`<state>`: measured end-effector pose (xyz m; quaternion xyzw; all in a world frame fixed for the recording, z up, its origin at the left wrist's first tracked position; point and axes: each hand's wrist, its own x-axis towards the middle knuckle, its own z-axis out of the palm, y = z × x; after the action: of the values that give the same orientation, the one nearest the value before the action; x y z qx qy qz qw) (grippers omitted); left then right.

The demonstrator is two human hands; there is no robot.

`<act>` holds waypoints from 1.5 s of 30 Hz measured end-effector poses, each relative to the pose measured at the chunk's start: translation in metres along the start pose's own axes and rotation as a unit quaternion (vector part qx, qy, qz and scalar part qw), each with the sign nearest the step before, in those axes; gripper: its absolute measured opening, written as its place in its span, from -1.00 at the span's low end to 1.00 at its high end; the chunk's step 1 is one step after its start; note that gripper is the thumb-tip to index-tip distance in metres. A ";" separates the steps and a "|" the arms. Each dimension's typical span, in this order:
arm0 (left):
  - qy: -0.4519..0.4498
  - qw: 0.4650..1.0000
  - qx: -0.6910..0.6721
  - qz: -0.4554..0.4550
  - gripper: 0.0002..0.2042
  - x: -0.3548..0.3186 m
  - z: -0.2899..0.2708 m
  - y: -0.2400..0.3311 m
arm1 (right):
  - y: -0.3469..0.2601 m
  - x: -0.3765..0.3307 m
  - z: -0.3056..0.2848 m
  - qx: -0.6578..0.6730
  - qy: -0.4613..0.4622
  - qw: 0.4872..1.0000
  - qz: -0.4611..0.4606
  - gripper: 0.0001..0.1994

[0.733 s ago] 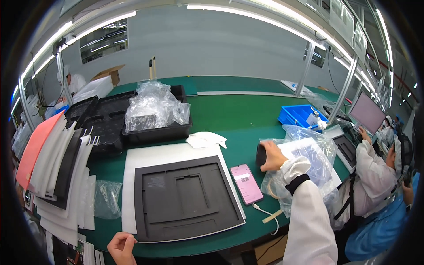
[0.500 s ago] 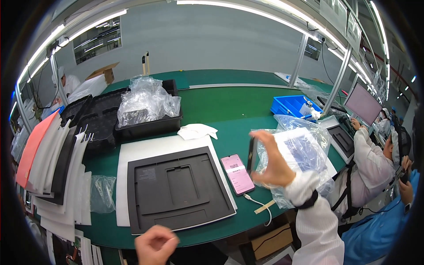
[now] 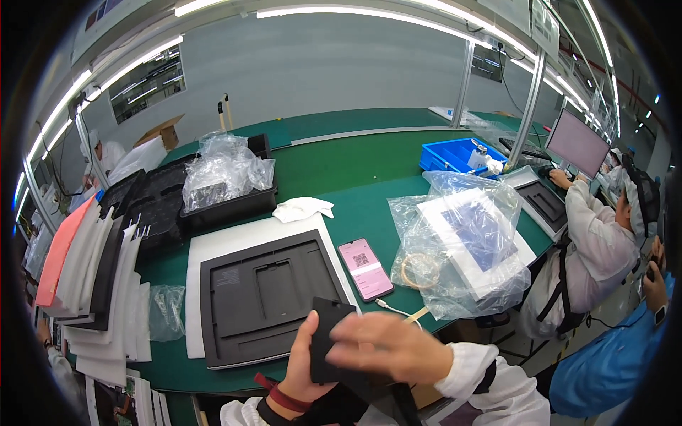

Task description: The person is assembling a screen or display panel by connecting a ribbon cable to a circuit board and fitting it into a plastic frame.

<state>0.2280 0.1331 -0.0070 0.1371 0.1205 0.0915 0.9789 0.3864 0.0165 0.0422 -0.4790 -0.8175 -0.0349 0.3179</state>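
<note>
Black flat part (image 3: 325, 339) is sitting in your left hand (image 3: 302, 369) at 6 o'clock, low in the frame and close to you, above the table's near edge. Left fingers are curling around its lower edge, thumb running up its left side. Your right hand (image 3: 387, 346) is lying across its right side, fingers loosely extended and blurred, so I can't tell whether it's gripping or just touching.

Large dark moulded panel (image 3: 266, 295) is resting on a white foam sheet (image 3: 249, 238) at 9 o'clock from your hands. Pink phone (image 3: 365, 269) is lying just beside the panel's right edge, at 12 o'clock from your hands, cable trailing from its near end.

Containers:
- Clear plastic bag (image 3: 462, 241) at 2 o'clock is holding a white-framed flat panel and a ring of tape.
- Black tray (image 3: 231, 206) at 11 o'clock is carrying a crumpled clear bag with dark parts inside.
- Blue bin (image 3: 458, 156) further out at 1 o'clock is holding small pale items, too small to identify.

White cloth (image 3: 302, 208) is lying between the tray and the phone.
</note>
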 end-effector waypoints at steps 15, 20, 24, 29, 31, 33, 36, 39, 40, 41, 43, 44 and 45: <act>0.132 0.972 -0.032 0.191 -0.60 0.048 0.026 -0.002 | 0.060 -0.078 0.050 0.337 0.225 0.786 0.467 -0.89; 0.153 0.963 0.018 0.220 -0.79 0.081 0.014 -0.014 | 0.058 -0.081 0.053 0.364 0.265 0.771 0.451 -0.86; 0.172 0.946 0.075 0.264 -0.82 0.105 0.016 -0.025 | 0.061 -0.083 0.055 0.390 0.280 0.748 0.459 -0.84; 0.191 0.952 0.099 0.218 -0.82 0.128 0.023 -0.023 | 0.063 -0.081 0.054 0.425 0.318 0.713 0.458 -0.83; 0.205 0.955 0.095 0.195 -0.82 0.133 0.029 -0.023 | 0.065 -0.084 0.054 0.436 0.339 0.704 0.446 -0.83; 0.201 0.955 0.118 0.182 -0.80 0.139 0.022 -0.024 | 0.066 -0.086 0.053 0.434 0.343 0.705 0.443 -0.85; 0.161 0.956 0.151 0.192 -0.79 0.150 0.007 -0.027 | 0.064 -0.085 0.053 0.433 0.350 0.706 0.437 -0.87; 0.179 0.951 0.168 0.190 -0.80 0.151 0.007 -0.030 | 0.065 -0.086 0.057 0.432 0.361 0.703 0.433 -0.86; 0.180 0.951 0.170 0.188 -0.80 0.151 0.005 -0.031 | 0.065 -0.085 0.058 0.423 0.361 0.707 0.438 -0.86; 0.174 0.951 0.170 0.190 -0.80 0.151 0.004 -0.030 | 0.065 -0.085 0.058 0.414 0.359 0.710 0.442 -0.86; 0.168 0.953 0.171 0.188 -0.80 0.151 0.002 -0.028 | 0.064 -0.084 0.058 0.412 0.366 0.708 0.441 -0.87; 0.175 0.954 0.163 0.179 -0.80 0.151 0.002 -0.027 | 0.063 -0.084 0.057 0.411 0.372 0.708 0.439 -0.87; 0.184 0.955 0.156 0.171 -0.80 0.150 0.001 -0.025 | 0.063 -0.083 0.058 0.413 0.372 0.706 0.439 -0.87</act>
<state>0.3753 0.1408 -0.0453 0.2878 0.2859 0.2614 0.8758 0.4369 0.0086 -0.0658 -0.5528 -0.2631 0.2742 0.7416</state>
